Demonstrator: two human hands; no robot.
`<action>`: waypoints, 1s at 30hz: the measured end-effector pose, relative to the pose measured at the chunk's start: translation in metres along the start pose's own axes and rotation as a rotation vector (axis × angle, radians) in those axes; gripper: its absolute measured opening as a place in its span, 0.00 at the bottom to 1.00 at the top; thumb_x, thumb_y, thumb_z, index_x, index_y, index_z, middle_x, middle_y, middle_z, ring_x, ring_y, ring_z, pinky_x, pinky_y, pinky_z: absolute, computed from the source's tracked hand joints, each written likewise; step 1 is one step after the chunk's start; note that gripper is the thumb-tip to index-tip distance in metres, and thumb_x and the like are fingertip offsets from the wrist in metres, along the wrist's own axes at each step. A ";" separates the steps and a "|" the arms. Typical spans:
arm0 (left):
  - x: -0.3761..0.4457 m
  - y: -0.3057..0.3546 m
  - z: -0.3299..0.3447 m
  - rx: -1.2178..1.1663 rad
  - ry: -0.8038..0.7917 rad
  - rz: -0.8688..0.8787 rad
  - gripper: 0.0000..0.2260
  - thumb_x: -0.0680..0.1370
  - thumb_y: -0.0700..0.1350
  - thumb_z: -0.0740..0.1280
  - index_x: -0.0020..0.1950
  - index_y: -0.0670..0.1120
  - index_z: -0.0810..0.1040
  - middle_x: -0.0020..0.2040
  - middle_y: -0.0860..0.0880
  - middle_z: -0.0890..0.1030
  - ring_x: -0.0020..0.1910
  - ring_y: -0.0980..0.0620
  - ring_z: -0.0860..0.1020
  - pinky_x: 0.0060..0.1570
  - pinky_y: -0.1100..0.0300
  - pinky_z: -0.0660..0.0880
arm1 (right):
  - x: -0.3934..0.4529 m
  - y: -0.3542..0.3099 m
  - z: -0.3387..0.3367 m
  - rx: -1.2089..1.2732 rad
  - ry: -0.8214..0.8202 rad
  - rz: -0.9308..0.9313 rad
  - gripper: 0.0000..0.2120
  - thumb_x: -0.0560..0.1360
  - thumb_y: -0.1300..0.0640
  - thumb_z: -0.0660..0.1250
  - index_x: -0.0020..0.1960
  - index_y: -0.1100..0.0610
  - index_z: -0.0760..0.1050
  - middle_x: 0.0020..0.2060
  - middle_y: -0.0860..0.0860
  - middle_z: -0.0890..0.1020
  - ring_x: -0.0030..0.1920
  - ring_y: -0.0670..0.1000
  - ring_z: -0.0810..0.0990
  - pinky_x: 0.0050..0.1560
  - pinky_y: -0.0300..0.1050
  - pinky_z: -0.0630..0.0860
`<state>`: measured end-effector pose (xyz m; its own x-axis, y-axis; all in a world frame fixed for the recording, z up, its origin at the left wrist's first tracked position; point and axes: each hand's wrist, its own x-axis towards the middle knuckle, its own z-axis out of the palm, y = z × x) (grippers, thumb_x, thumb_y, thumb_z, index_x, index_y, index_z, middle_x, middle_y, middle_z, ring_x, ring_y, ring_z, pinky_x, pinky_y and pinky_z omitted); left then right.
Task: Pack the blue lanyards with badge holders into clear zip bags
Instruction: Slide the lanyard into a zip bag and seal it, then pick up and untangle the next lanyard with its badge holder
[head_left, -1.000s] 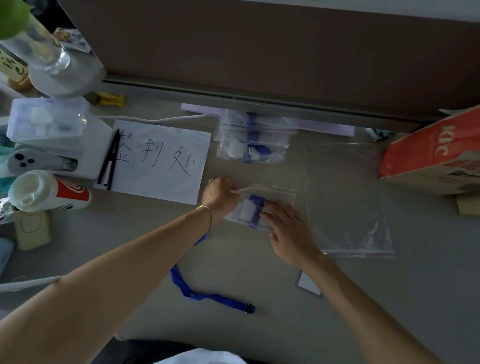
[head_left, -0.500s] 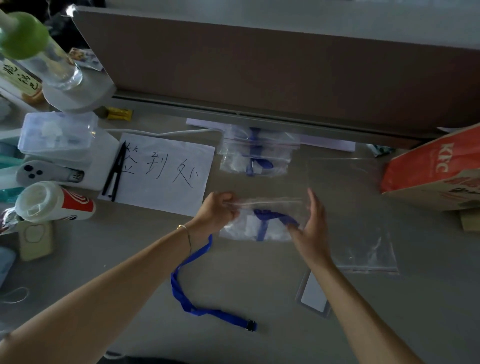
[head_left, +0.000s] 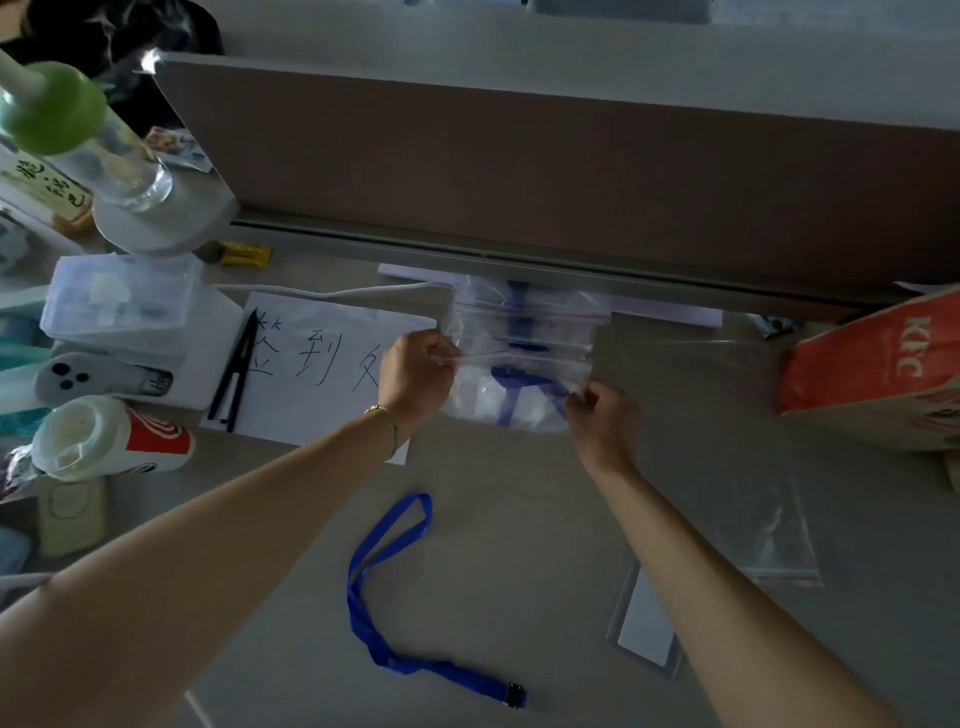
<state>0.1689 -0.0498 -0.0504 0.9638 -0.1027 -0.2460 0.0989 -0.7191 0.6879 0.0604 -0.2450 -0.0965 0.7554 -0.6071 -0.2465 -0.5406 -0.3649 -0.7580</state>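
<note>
A clear zip bag (head_left: 511, 397) with a blue lanyard and badge holder inside is lifted above the desk. My left hand (head_left: 415, 376) pinches its top left corner and my right hand (head_left: 600, 415) pinches its right edge. Behind it lies a stack of filled zip bags (head_left: 524, 317) against the partition. A loose blue lanyard (head_left: 384, 587) with a black clip lies on the desk near me. A badge holder (head_left: 644, 631) lies right of it, partly under my right forearm. Empty zip bags (head_left: 763, 525) lie at the right.
A white paper sign (head_left: 311, 364) with a black pen (head_left: 234, 379) lies at left. Clear plastic box (head_left: 119, 301), phone (head_left: 98, 379), red-and-white cup (head_left: 111, 436) and bottle (head_left: 78, 135) crowd the left edge. A red KFC paper bag (head_left: 878, 369) stands at right. A brown partition (head_left: 571, 171) closes the back.
Both hands have lifted the filled bag off the desk and carried it toward the stack at the back. My right hand went from pressing flat on the bag to pinching its edge.
</note>
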 end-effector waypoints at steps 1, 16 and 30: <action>0.004 -0.001 0.002 0.000 0.003 -0.005 0.14 0.74 0.34 0.65 0.40 0.52 0.84 0.38 0.58 0.83 0.41 0.56 0.81 0.42 0.61 0.79 | 0.004 0.001 0.003 -0.020 0.008 0.001 0.19 0.72 0.62 0.67 0.27 0.56 0.62 0.22 0.49 0.65 0.25 0.47 0.62 0.30 0.48 0.59; -0.010 -0.007 -0.017 0.064 -0.048 0.105 0.23 0.72 0.34 0.62 0.61 0.54 0.81 0.63 0.52 0.78 0.58 0.53 0.76 0.50 0.64 0.71 | -0.023 0.007 -0.016 -0.002 -0.007 -0.075 0.20 0.70 0.69 0.66 0.60 0.57 0.79 0.53 0.56 0.82 0.50 0.54 0.81 0.53 0.48 0.78; -0.185 -0.012 0.060 0.099 -0.439 0.044 0.19 0.73 0.35 0.62 0.56 0.52 0.83 0.49 0.59 0.81 0.50 0.56 0.79 0.46 0.65 0.72 | -0.178 0.093 -0.091 0.000 0.089 0.133 0.16 0.67 0.68 0.65 0.47 0.50 0.81 0.44 0.47 0.83 0.46 0.51 0.82 0.48 0.43 0.75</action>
<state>-0.0251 -0.0636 -0.0537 0.7679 -0.4017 -0.4990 0.0151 -0.7674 0.6410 -0.1583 -0.2348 -0.0679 0.6414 -0.7101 -0.2906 -0.6338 -0.2769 -0.7222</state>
